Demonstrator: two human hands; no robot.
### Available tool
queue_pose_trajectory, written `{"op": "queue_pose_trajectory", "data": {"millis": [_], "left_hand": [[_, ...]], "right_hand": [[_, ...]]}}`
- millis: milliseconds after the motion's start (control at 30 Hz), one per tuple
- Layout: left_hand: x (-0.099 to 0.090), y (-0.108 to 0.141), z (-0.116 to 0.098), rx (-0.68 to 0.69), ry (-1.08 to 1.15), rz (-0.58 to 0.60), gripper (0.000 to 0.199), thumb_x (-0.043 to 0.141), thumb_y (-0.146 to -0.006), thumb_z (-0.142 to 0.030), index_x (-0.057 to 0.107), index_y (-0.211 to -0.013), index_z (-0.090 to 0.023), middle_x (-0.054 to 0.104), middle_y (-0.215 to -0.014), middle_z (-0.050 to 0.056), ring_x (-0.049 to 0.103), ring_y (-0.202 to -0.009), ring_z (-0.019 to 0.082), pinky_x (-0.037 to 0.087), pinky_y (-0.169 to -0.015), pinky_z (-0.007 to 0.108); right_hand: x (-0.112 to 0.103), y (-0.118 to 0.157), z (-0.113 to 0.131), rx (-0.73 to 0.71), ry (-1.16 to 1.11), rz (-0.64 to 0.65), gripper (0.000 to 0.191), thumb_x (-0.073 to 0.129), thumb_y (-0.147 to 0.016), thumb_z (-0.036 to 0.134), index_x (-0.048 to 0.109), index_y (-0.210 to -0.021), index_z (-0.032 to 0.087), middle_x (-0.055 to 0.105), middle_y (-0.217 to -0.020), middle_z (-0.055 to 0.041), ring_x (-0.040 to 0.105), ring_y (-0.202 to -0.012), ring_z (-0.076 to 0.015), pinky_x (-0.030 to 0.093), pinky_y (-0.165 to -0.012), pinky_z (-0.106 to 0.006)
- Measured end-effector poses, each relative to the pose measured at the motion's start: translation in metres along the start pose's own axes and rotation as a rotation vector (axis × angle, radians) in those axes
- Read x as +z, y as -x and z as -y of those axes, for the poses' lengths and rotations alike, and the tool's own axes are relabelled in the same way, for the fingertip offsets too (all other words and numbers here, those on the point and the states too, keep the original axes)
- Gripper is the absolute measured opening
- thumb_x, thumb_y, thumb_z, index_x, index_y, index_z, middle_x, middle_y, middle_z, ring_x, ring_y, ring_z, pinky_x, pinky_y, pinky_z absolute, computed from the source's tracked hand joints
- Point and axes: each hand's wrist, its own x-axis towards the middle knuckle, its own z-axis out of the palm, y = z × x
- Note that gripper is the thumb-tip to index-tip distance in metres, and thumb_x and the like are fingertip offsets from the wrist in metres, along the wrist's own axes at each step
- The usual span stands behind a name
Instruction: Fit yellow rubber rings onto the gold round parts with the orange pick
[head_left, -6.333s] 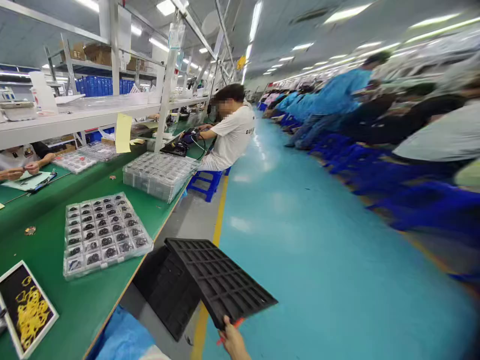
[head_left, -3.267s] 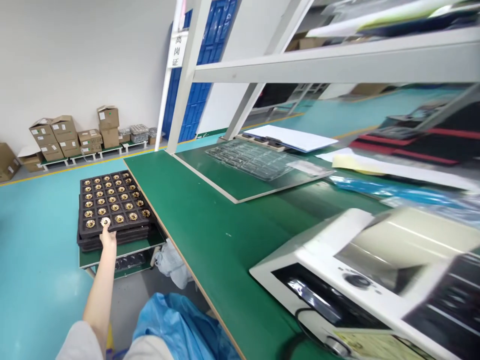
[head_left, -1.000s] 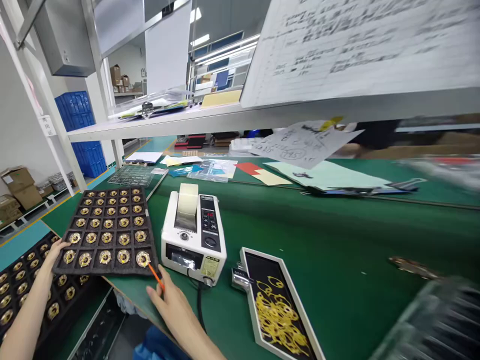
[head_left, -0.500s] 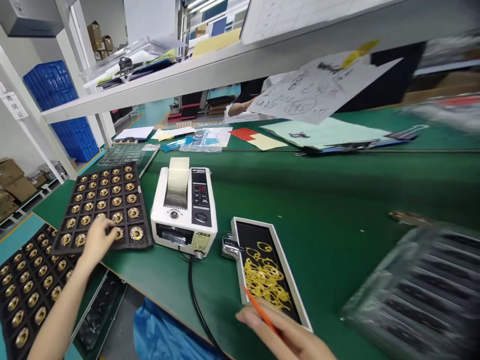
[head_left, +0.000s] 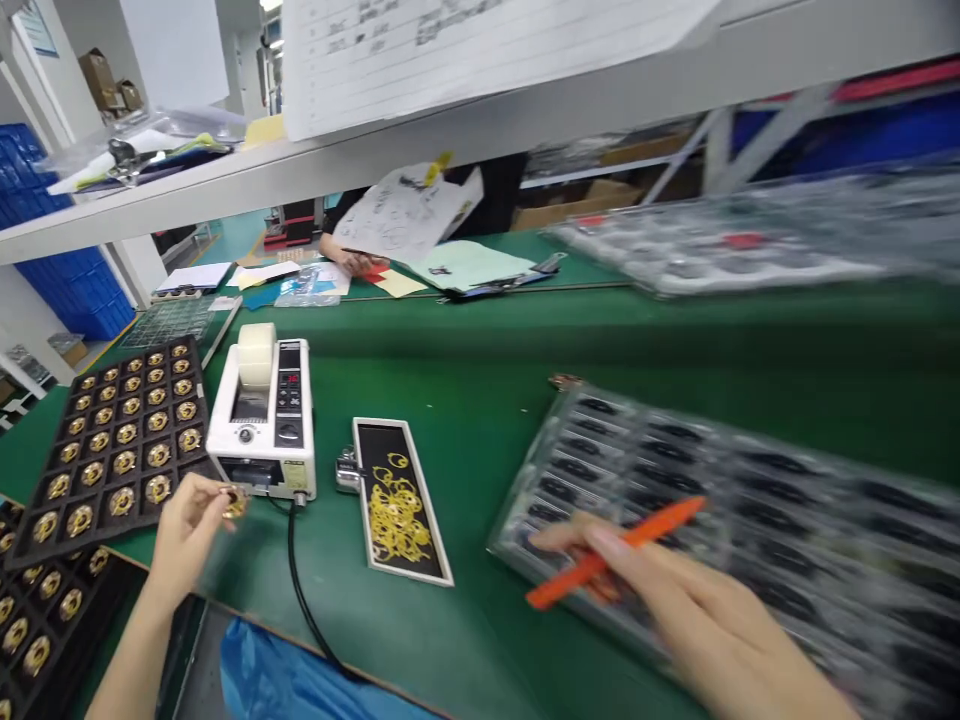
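Left hand (head_left: 187, 530) pinches gold ring (head_left: 235, 502); right hand (head_left: 697, 620) grips orange pen (head_left: 615, 552).

We note the left hand closed, its fingers pinching the ring just near the tape dispenser (head_left: 262, 425) and beside the black foam tray (head_left: 90, 520) of gold rings; a 2nd black foam tray (head_left: 45, 610) lies nearer, at left. The right hand is clenched round the pen, its fingers (head_left: 570, 538) over the near-left part of the clear compartment tray (head_left: 525, 480). Blur prevents us confirming contact. The tray's long axis runs left to right, and the right hand is the nearer one. The ring lies well left of it, with the yellow-ring tray (head_left: 397, 500) between them.
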Motion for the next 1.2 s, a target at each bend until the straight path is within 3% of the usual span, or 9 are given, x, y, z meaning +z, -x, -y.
{"op": "queue_pose_trajectory", "data": {"millis": [67, 167, 267, 333, 467, 733, 900, 1000, 1200], "left_hand": [[0.041, 0.004, -0.022, -0.111, 0.347, 0.241, 0.028, 0.065, -0.081, -0.046, 0.051, -0.079, -0.022, 0.071, -0.08, 0.004, 0.069, -0.069, 0.021, 0.053, -0.054, 0.029], [0.106, -0.011, -0.043, -0.257, 0.621, 0.5, 0.039, 0.074, -0.071, -0.049, 0.05, -0.075, -0.019, 0.07, -0.069, 0.004, 0.072, -0.063, 0.022, 0.054, -0.052, 0.028], [0.151, -0.038, -0.049, -0.346, 0.755, 0.501, 0.042, 0.082, -0.064, -0.044, 0.056, -0.08, -0.016, 0.072, -0.071, 0.005, 0.073, -0.067, 0.023, 0.058, -0.065, 0.031], [0.166, -0.053, -0.048, -0.35, 0.797, 0.472, 0.043, 0.084, -0.062, -0.04, 0.061, -0.087, -0.014, 0.073, -0.078, 0.005, 0.074, -0.073, 0.023, 0.058, -0.078, 0.035], [0.169, -0.064, -0.041, -0.328, 0.822, 0.436, 0.044, 0.083, -0.065, -0.035, 0.065, -0.1, -0.014, 0.074, -0.091, 0.006, 0.073, -0.085, 0.022, 0.054, -0.093, 0.041], [0.164, -0.051, -0.033, -0.321, 0.786, 0.417, 0.054, 0.078, -0.07, -0.036, 0.064, -0.12, -0.019, 0.073, -0.097, 0.005, 0.07, -0.094, 0.021, 0.051, -0.099, 0.044], [0.163, -0.051, -0.031, -0.312, 0.785, 0.435, 0.054, 0.079, -0.069, -0.04, 0.065, -0.118, -0.02, 0.072, -0.105, 0.007, 0.068, -0.103, 0.025, 0.054, -0.095, 0.04], [0.161, -0.051, -0.032, -0.314, 0.794, 0.451, 0.054, 0.078, -0.071, -0.04, 0.065, -0.118, -0.019, 0.074, -0.102, 0.007, 0.069, -0.101, 0.024, 0.054, -0.093, 0.038], [0.157, -0.052, -0.034, -0.346, 0.798, 0.474, 0.054, 0.077, -0.072, -0.039, 0.063, -0.121, -0.02, 0.075, -0.095, 0.007, 0.07, -0.095, 0.025, 0.055, -0.089, 0.039]], "right_hand": [[-0.001, -0.013, 0.004, 0.104, -0.11, 0.071, 0.051, 0.047, -0.086, 0.065, 0.076, -0.081, 0.024, 0.056, -0.047, -0.0061, 0.056, -0.044, -0.0184, 0.047, -0.044, -0.031], [0.008, -0.033, 0.007, 0.113, -0.373, 0.014, 0.052, 0.054, -0.08, 0.068, 0.071, -0.084, 0.02, 0.067, -0.067, -0.0084, 0.061, -0.054, -0.0181, 0.053, -0.053, -0.032], [0.021, -0.046, 0.003, 0.049, -0.477, -0.058, 0.045, 0.061, -0.078, 0.065, 0.066, -0.078, 0.019, 0.068, -0.074, -0.006, 0.065, -0.065, -0.0176, 0.055, -0.06, -0.031], [0.027, -0.047, -0.001, 0.026, -0.469, -0.059, 0.042, 0.063, -0.078, 0.061, 0.063, -0.074, 0.019, 0.066, -0.069, -0.0031, 0.063, -0.064, -0.0158, 0.056, -0.062, -0.03], [0.039, -0.041, -0.007, 0.086, -0.434, 0.023, 0.043, 0.065, -0.077, 0.061, 0.064, -0.079, 0.018, 0.068, -0.069, -0.0033, 0.065, -0.064, -0.016, 0.057, -0.064, -0.031], [0.06, -0.028, -0.014, 0.164, -0.515, 0.04, 0.042, 0.065, -0.077, 0.059, 0.07, -0.082, 0.017, 0.07, -0.071, -0.0045, 0.068, -0.068, -0.0173, 0.06, -0.07, -0.033], [0.064, -0.024, -0.017, 0.153, -0.516, 0.038, 0.038, 0.063, -0.082, 0.054, 0.073, -0.088, 0.017, 0.073, -0.075, -0.0061, 0.07, -0.069, -0.0176, 0.061, -0.069, -0.032], [0.059, -0.024, -0.019, -0.022, -0.407, 0.055, 0.026, 0.058, -0.09, 0.04, 0.074, -0.09, 0.019, 0.074, -0.079, -0.0058, 0.07, -0.072, -0.0163, 0.06, -0.068, -0.029], [0.043, -0.026, -0.019, -0.669, 0.001, 0.214, 0.026, 0.051, -0.093, 0.013, 0.069, -0.109, 0.022, 0.074, -0.099, -0.0084, 0.069, -0.094, -0.0169, 0.058, -0.079, -0.029]]}}
